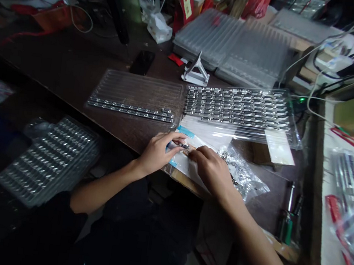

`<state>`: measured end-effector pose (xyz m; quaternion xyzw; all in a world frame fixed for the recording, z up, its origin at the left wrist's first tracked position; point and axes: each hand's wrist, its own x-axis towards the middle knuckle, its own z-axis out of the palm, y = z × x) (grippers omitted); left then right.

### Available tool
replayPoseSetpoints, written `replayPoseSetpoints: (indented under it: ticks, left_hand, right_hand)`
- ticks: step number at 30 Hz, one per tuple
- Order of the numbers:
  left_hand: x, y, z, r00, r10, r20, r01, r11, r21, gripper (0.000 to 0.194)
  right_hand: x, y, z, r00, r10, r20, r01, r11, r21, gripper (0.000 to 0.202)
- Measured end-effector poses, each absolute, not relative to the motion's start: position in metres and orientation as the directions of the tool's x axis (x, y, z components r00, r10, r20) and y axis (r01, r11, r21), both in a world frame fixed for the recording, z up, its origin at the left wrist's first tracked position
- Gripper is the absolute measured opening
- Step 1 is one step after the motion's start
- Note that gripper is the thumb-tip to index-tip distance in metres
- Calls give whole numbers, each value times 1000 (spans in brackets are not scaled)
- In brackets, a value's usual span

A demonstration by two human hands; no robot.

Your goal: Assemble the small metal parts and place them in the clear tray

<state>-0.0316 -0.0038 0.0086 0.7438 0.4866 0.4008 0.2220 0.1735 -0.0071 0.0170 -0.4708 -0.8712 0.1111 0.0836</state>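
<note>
As left fingers (pixel 173 137) pinch a connector (pixel 184 146), a bag (pixel 252 183) flanks right fingers (pixel 203 151), hold unclear.

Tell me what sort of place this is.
Likely a small-parts workshop: rows of metal parts in a clear tray on the bench, filled trays stacked at lower left, and a green-handled tool at right.

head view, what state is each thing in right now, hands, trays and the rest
Left hand, pinching a small metal part
Right hand, fingers curled beside it, grip unclear
Left tray, metal parts along its near edge
Right tray, metal parts across most of it
Plastic bag, crumpled; open or sealed unclear
White stand, upright
Black phone, lying flat, screen dark
Green light, lit
</note>
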Motion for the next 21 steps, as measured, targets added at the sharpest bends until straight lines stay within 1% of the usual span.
replayPoseSetpoints:
  ticks: [1, 3, 5, 7, 10, 12, 16, 21]
  left_hand:
    - [-35, -2, 9, 214, 898, 385, 560, -436, 705, 26]
    - [-43, 4, 11, 239, 886, 397, 595, -456, 661, 20]
    - [-52, 17, 14, 252, 881, 399, 633, -462, 621, 14]
    - [-62, 35, 17, 240, 882, 405, 657, -455, 601, 11]
    - [-72, 68, 18, 210, 879, 428, 659, -451, 602, 12]
    - [-76, 86, 17, 211, 881, 424, 659, -449, 603, 13]
    - [-87, 102, 13, 258, 892, 371, 708, -436, 556, 14]
    - [-97, 107, 16, 275, 913, 301, 818, -387, 426, 15]
  right_hand:
    - [173, -8, 18, -547, 836, 32, 805, 536, -255, 31]
    - [173, -7, 20, -541, 841, 13, 809, 525, -266, 32]
    - [174, -6, 22, -536, 844, 7, 798, 509, -322, 34]
    - [177, -3, 23, -532, 846, 43, 772, 505, -385, 34]
    - [184, -1, 22, -494, 856, 155, 738, 507, -445, 33]
    - [188, 1, 22, -474, 857, 200, 718, 508, -476, 32]
    - [197, 1, 28, -481, 851, 210, 690, 515, -509, 28]
    - [212, 1, 38, -436, 876, 205, 709, 475, -521, 27]
